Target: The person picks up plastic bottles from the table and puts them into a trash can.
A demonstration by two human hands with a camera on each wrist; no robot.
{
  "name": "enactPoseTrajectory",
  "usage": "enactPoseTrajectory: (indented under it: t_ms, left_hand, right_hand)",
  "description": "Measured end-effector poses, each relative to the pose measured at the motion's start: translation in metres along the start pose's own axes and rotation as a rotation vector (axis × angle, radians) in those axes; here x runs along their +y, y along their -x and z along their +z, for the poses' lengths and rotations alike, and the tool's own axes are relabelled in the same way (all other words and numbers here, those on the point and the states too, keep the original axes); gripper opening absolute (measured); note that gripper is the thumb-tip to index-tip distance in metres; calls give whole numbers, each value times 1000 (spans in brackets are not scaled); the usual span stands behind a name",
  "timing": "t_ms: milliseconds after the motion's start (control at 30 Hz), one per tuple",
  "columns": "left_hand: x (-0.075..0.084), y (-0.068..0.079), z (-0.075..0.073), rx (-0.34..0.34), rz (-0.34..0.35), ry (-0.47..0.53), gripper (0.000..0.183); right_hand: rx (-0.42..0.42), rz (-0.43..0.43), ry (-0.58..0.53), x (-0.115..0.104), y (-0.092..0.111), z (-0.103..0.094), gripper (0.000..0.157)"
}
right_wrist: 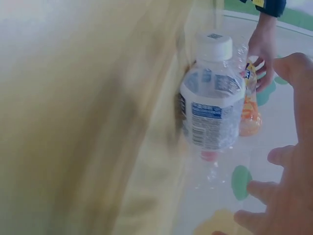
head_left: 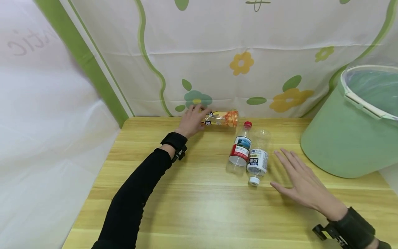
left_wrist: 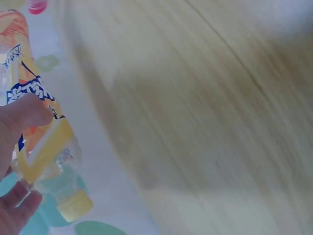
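Three clear bottles are on the wooden table [head_left: 192, 204]. The orange-label bottle [head_left: 223, 118] is on its side at the back edge, near the flowery cloth [head_left: 205, 31]. The left hand [head_left: 191, 121] grips it near its yellow cap [left_wrist: 76, 205], with the thumb [left_wrist: 34, 111] on the label and fingers on the other side. Holding both sides probably stops it from rolling. I cannot tell if it is lifted a bit.

The red-cap bottle [head_left: 240, 149] and the white-cap bottle [head_left: 257, 160] lie side by side, caps pointing opposite ways. Lying that close may help keep them still.

The right hand [head_left: 300, 185] holds nothing. Its fingers are spread wide, just beside the white-cap bottle. Behind it stands a green bin [head_left: 345, 138]. A thin bag [head_left: 373, 84] lines it, probably to keep the inside clean.
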State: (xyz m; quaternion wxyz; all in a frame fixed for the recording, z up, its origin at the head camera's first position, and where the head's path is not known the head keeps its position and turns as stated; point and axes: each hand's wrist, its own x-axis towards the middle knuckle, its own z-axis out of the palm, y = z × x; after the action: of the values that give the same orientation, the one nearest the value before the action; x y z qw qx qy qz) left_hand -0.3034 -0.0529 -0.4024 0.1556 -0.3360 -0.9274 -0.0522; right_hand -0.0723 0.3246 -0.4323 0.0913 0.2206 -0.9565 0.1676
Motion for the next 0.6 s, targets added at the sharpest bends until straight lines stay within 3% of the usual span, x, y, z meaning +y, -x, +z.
enactPoseTrajectory:
  t_ms: [267, 600]
  left_hand:
    - [24, 15, -24, 32, 16, -51, 69]
    - [88, 22, -40, 89, 147, -32, 65]
  right_hand:
    - [52, -4, 3, 2, -7, -16, 108]
    - [98, -25, 6, 2, -13, -32, 110]
